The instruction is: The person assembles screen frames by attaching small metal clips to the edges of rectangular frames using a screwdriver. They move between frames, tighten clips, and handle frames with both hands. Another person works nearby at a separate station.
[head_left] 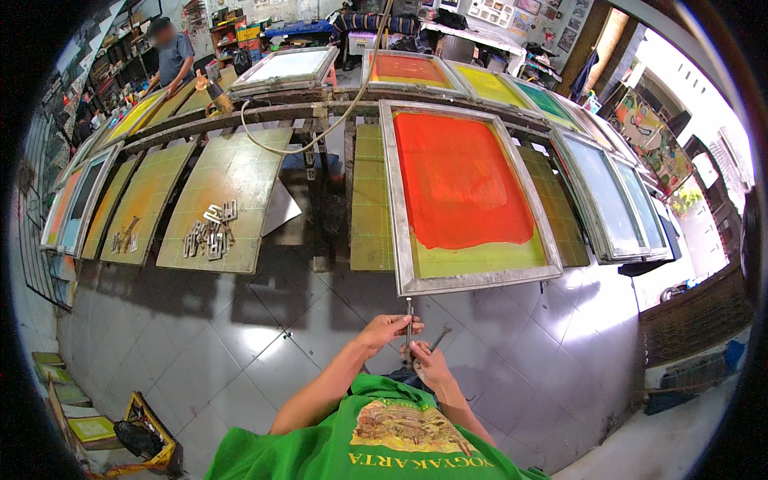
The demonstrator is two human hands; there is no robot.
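In front of my body, my left hand (384,330) pinches a thin upright metal rod (410,310), possibly a long bolt; its kind is too small to tell. Lower down and to the right, my right hand (430,365) is closed at the rod's lower end. A wrench (442,336) with a forked head slants up out of that hand. Just beyond the rod's top lies the near edge of a metal-framed printing screen (480,282), coated with red-orange over yellow-green. The rod's tip appears slightly apart from the frame.
Flat boards (228,168) radiate along a rack. Metal clamps (212,232) lie heaped on one board to the left. More framed screens (612,196) stand right and behind. A hose (346,120) hangs over the rack. Another person (174,60) stands far left. A yellow-edged crate (164,436) sits lower left.
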